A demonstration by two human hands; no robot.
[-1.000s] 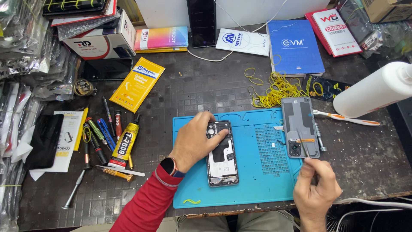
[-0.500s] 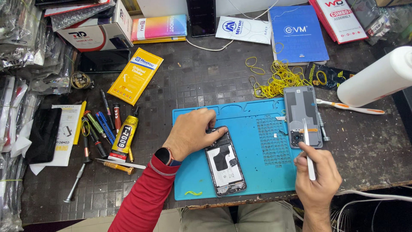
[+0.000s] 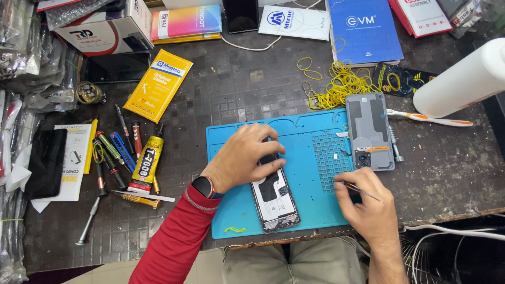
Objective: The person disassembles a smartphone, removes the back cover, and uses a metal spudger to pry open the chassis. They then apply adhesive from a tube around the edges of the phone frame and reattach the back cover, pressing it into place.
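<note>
An opened phone (image 3: 275, 200) with its back off lies on the blue work mat (image 3: 305, 152), tilted slightly. My left hand (image 3: 247, 158) rests over the phone's upper end and pins it to the mat. My right hand (image 3: 368, 208) pinches thin metal tweezers (image 3: 363, 192), their tip over the mat's gridded patch, to the right of the phone. The phone's grey back cover (image 3: 369, 130) lies inside-up at the mat's right edge, a short way from my right hand.
Yellow rubber bands (image 3: 336, 84) lie behind the mat. A white bottle (image 3: 463, 79) and a toothbrush (image 3: 431, 120) sit at right. A glue tube (image 3: 144, 160), screwdrivers (image 3: 113, 152) and a dark phone (image 3: 46, 163) lie at left. Boxes and a blue booklet (image 3: 363, 29) line the back.
My right hand has swung left from the back cover to the mat's gridded patch with the tweezers. My left hand still covers the phone, which has shifted slightly.
</note>
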